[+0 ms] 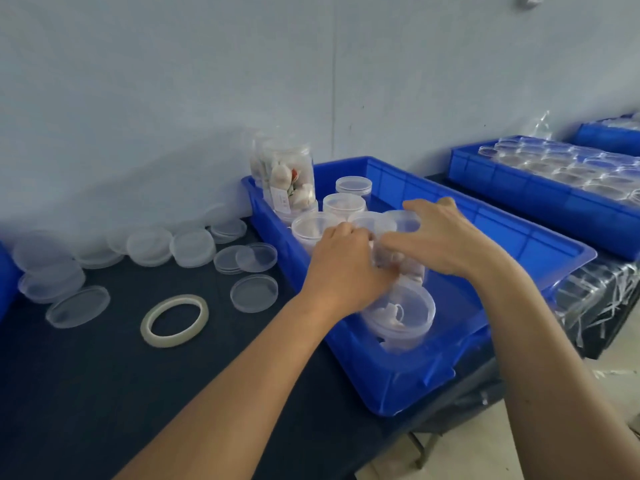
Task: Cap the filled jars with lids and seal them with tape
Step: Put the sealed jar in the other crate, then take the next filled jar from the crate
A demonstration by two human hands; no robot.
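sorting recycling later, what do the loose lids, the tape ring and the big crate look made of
Loose lids: clear, slightly frosted plastic; the dark table shows through.
Tape ring: translucent, pale film, probably plastic adhesive tape; glossy edge.
Crate: opaque blue moulded plastic, with ribbed walls and a soft sheen.

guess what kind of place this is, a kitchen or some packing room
Probably a small packing workroom, not a kitchen: blue crates hold rows of clear jars, loose lids and a tape roll lie on the dark table.
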